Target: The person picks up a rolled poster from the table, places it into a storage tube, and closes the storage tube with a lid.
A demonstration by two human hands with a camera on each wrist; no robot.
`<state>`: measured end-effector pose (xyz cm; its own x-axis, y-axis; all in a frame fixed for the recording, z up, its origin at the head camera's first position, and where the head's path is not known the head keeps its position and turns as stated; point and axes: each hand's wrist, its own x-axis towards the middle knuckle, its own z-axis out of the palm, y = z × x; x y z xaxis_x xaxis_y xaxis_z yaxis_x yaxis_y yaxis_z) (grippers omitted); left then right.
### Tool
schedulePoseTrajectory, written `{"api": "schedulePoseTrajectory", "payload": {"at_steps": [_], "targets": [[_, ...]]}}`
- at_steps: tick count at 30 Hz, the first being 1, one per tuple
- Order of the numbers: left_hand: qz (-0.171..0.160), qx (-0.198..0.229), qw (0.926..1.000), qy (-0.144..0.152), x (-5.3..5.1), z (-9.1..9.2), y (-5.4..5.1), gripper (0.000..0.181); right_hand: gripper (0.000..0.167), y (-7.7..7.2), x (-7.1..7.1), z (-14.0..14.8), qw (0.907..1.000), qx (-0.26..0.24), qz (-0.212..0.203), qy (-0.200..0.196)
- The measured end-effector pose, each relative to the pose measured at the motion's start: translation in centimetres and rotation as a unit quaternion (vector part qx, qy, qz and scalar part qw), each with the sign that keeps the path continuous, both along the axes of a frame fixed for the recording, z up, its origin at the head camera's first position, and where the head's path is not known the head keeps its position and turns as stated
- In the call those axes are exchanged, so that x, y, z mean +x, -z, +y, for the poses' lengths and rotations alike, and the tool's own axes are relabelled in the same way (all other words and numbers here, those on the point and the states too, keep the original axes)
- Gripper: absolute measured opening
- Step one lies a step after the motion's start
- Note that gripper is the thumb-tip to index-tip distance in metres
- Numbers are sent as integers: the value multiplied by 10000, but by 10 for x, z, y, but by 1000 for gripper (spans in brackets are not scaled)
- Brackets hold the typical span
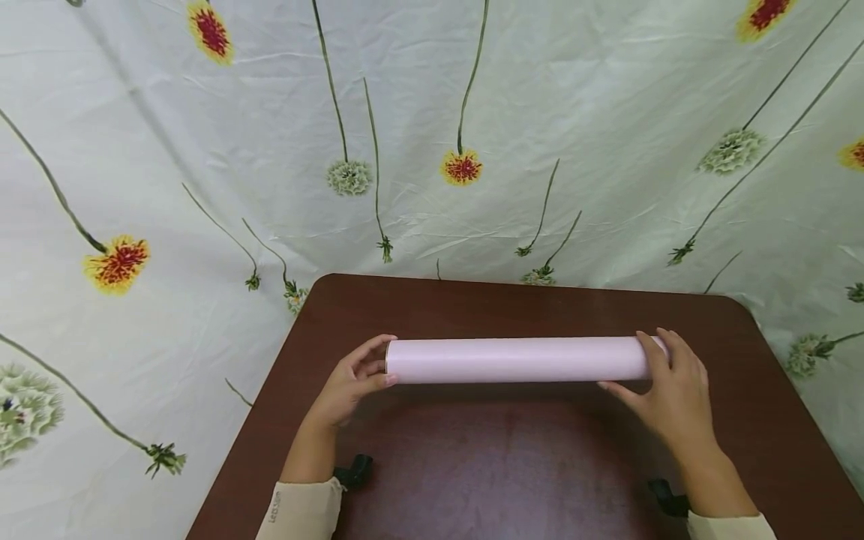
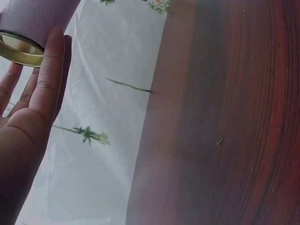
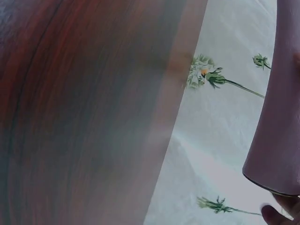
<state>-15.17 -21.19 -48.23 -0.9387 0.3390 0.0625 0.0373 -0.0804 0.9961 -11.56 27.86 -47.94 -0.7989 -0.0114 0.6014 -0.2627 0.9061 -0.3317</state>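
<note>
A long pale pink cylindrical tube (image 1: 513, 360) lies level across the head view, held above the table by both hands. My left hand (image 1: 354, 386) grips its left end, thumb at the lower edge and fingers around the upper edge. A gold-coloured metal rim (image 2: 21, 51) shows at that end in the left wrist view, where the left hand (image 2: 35, 108) reaches up to it. Near the right end, my right hand (image 1: 671, 386) holds the tube with fingers over the top and thumb below. The right wrist view shows the tube (image 3: 279, 126) along its right side.
Beneath the tube is a dark brown wooden table (image 1: 499, 465) with rounded far corners. A white cloth (image 1: 418, 217) printed with flowers hangs behind and to the sides of it. Black straps (image 1: 354, 472) sit at both wrists.
</note>
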Motion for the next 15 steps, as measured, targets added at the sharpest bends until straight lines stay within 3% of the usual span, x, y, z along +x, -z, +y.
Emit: {"api": "schedulePoseTrajectory", "payload": {"at_steps": [4, 8, 15], "targets": [[10, 13, 10000, 15, 1, -3, 0, 66, 102, 1, 4, -1, 9991, -308, -241, 146], [-8, -1, 10000, 42, 0, -4, 1, 64, 106, 4, 7, -6, 9963, -690, -468, 193], [-367, -552, 9978, -39, -1, -6, 6, 72, 102, 17, 7, -11, 9934, -969, -608, 108]]}}
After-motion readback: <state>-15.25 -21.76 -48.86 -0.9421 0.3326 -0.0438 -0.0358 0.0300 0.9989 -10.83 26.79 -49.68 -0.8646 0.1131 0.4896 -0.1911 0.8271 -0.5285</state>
